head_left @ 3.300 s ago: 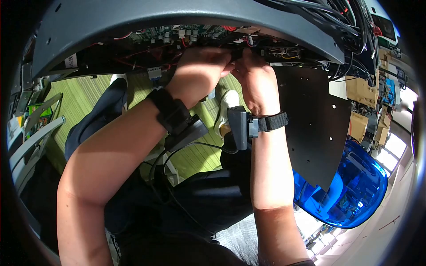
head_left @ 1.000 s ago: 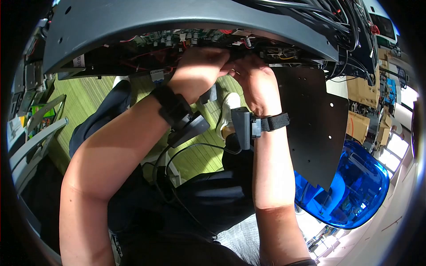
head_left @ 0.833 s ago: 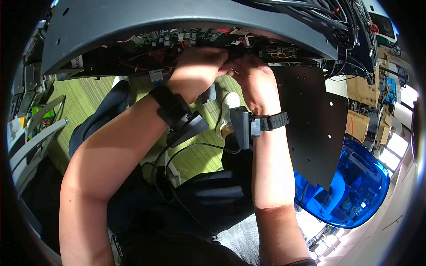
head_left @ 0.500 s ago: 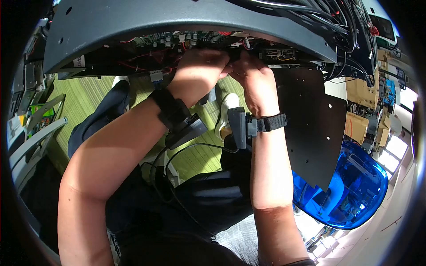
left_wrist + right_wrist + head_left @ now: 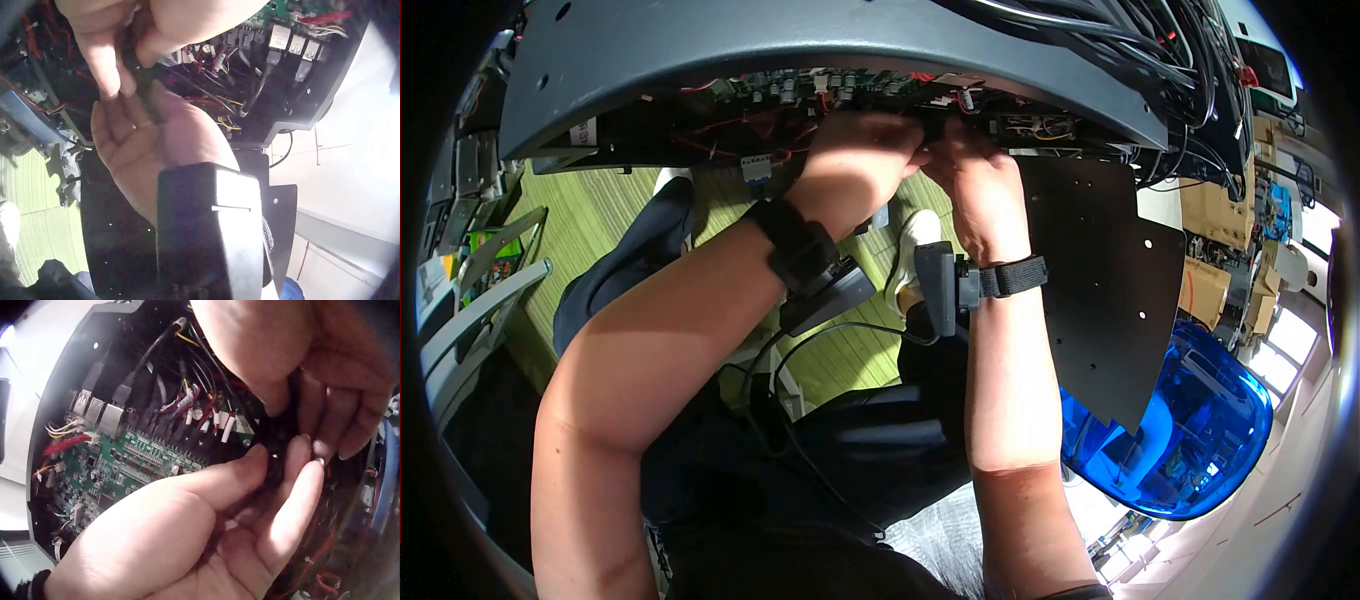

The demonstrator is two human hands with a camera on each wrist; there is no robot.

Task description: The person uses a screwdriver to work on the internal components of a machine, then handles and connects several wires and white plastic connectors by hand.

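Both hands reach in under the rim of a dark grey machine housing (image 5: pixel 800 35), their fingertips almost meeting. In the right wrist view, the left hand (image 5: pixel 206 531) pinches a small black part (image 5: pixel 275 454) between thumb and fingers; its shape is lost in shadow. From the other side, the right hand (image 5: pixel 982 185) curls its thumb and fingers round the same dark spot. Seen from the left wrist, the left hand (image 5: pixel 169 25) lies above and the right hand (image 5: pixel 150 147) below. Beside the fingers, bundled wires with white connectors (image 5: pixel 228 428) run to a green circuit board (image 5: pixel 140 459).
A black drilled plate (image 5: pixel 1100 290) hangs below the housing on the right, with a translucent blue shell (image 5: pixel 1215 420) behind it. Thick black cables (image 5: pixel 1140 55) drape over the housing's right side. A white connector (image 5: pixel 756 168) dangles left of the hands.
The right hand has rolled slightly at the wrist, its fingers shifting a little at the same place. The left hand stays there too. The head view has drifted slightly.
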